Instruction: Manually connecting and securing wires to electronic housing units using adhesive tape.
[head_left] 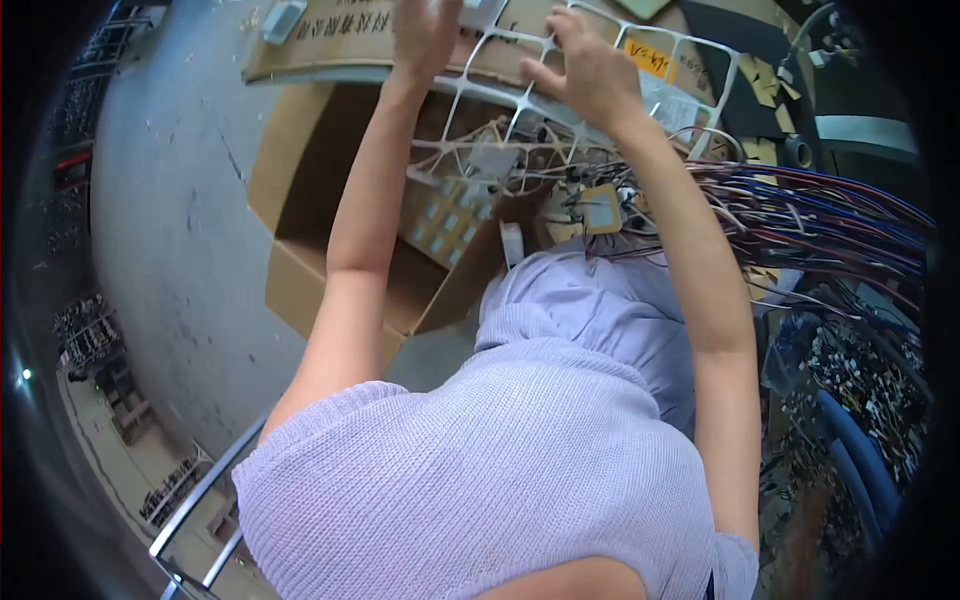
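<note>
My left hand (426, 38) reaches to the top edge of the view, over a flat cardboard surface. Its fingertips are cut off there, so what it may hold is hidden. Farther right, my right hand (597, 82) hovers at or touches a white open-grid plastic rack (525, 100), thumb and fingers apart. I cannot make out anything between them. The rack lies partly on the cardboard (345, 35), and its near side sticks out over the edge. Below it are white connector pieces and tangled leads (495, 160).
An open cardboard box (285, 180) with a divided insert stands under the left arm. Bundled coloured wires (830, 205) run off to the right. Many small connectors (870, 385) lie at the lower right. A metal rail (195, 510) is at lower left, beside grey floor (170, 250).
</note>
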